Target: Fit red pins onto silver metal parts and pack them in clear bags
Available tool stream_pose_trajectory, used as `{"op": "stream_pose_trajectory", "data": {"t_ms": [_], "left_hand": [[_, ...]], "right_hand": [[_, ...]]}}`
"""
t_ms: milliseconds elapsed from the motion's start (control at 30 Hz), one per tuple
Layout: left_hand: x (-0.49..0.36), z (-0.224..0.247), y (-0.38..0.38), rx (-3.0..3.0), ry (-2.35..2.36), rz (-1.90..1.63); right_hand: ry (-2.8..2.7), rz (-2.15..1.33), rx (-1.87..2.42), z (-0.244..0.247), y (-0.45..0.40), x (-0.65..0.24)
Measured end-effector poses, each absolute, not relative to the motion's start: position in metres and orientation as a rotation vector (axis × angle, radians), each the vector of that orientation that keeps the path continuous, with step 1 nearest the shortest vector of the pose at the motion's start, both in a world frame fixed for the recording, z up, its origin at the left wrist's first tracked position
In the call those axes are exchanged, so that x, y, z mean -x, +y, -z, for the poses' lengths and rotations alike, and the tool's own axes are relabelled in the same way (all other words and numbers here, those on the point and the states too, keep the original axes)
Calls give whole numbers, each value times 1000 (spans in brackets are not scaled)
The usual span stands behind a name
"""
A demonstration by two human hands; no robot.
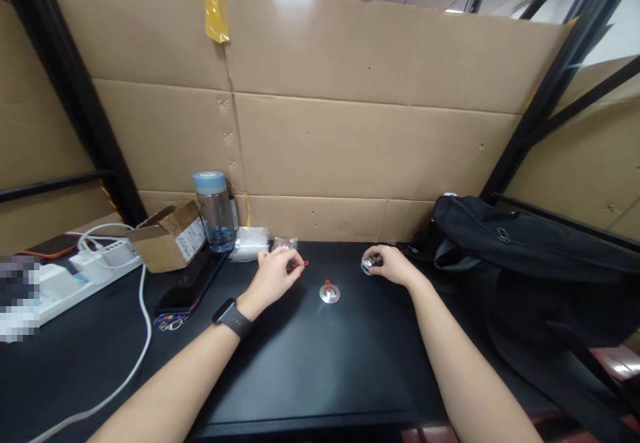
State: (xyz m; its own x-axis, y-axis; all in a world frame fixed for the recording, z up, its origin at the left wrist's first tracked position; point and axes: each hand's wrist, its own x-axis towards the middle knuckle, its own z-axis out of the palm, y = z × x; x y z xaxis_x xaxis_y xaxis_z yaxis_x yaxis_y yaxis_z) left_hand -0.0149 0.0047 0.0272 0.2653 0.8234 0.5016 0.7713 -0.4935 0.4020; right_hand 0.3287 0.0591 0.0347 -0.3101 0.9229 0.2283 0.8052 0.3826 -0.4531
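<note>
On the black table lies a small shiny metal disc (329, 294), domed in the middle, with a red cord loop standing up from its centre. It looks like a finger cymbal. Beyond it to the left, my left hand (280, 273) is closed in a pinch on a red cord loop (304, 264); whatever hangs from the cord is hidden behind the fingers. Over on the right, my right hand (393, 264) has its fingers curled around a shiny, round silvery piece (367, 265), whose exact kind I cannot make out. Neither hand touches the disc on the table.
Behind my left hand are clear plastic packets (250, 243). Further left stand a water bottle (215, 213), an open cardboard box (167, 239), a phone (187, 286) and a white power strip (65, 289) with a cable. A black backpack (530, 263) lies right; cardboard walls the back.
</note>
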Motion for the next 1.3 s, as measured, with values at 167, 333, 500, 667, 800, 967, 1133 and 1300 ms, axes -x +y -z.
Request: {"op": "stream_pose_trajectory", "data": {"t_ms": [167,333,500,667,800,967,1133,1300], "left_hand": [[8,-31,-1,-2342,1508,-1075],[2,-34,-8,-2315,1446,-1145],[-7,-34,-13,-2301,1441,-1224],[-11,-34,-15,-2354,1437,-1253],[-11,-31,-14,-2375,1421,-1248],[-15,-30,-16,-2372,1413,-1269],[-18,-34,-20,-2377,1437,-1265],[-17,-31,-20,-2391,1462,-1334]], "right_hand": [[-2126,-346,1311,-34,55,-313],[-2054,-540,1047,-38,30,-268],[-1952,-892,756,-38,3,-225],[-1822,-1008,695,-34,-6,-212],[-1798,-1003,704,-34,-5,-214],[-1802,-991,689,-35,-8,-211],[-1795,-975,682,-37,-12,-207],[-1792,-942,681,-39,-15,-205]]}}
